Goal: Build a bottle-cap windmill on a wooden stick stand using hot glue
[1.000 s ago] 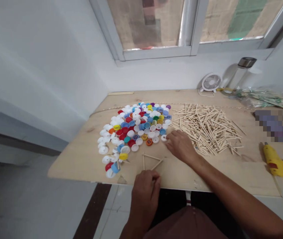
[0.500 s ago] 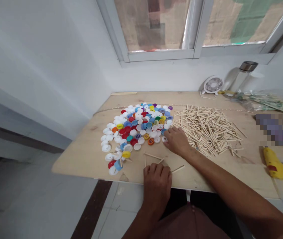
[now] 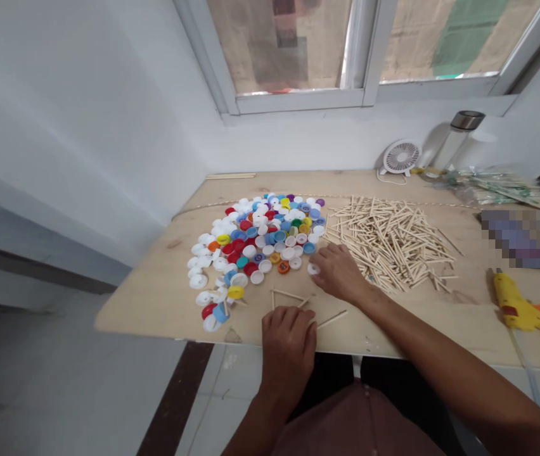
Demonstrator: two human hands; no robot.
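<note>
My right hand (image 3: pixel 339 273) has its fingertips on a white bottle cap (image 3: pixel 314 269) at the near right edge of the cap pile (image 3: pixel 260 237). My left hand (image 3: pixel 289 339) rests at the table's front edge, its fingers together and curled down; whatever is under them is hidden. Just beyond it, short wooden sticks (image 3: pixel 289 294) lie at angles to one another, partly covered by the fingers. Another loose stick (image 3: pixel 333 318) lies to its right. Caps with sticks attached, including a yellow cap (image 3: pixel 236 292), stand at the pile's near left.
A heap of short wooden sticks (image 3: pixel 388 244) spreads right of the caps. A yellow glue gun (image 3: pixel 520 307) lies at the right. Behind are a small white fan (image 3: pixel 402 156), a clear bottle (image 3: pixel 455 142) and bagged sticks (image 3: pixel 498 187). The wooden table (image 3: pixel 151 297) meets a windowed wall.
The white cap under my right fingers has come slightly away from the pile, towards me. My left hand has shifted a little left. The whole view has also moved slightly.
</note>
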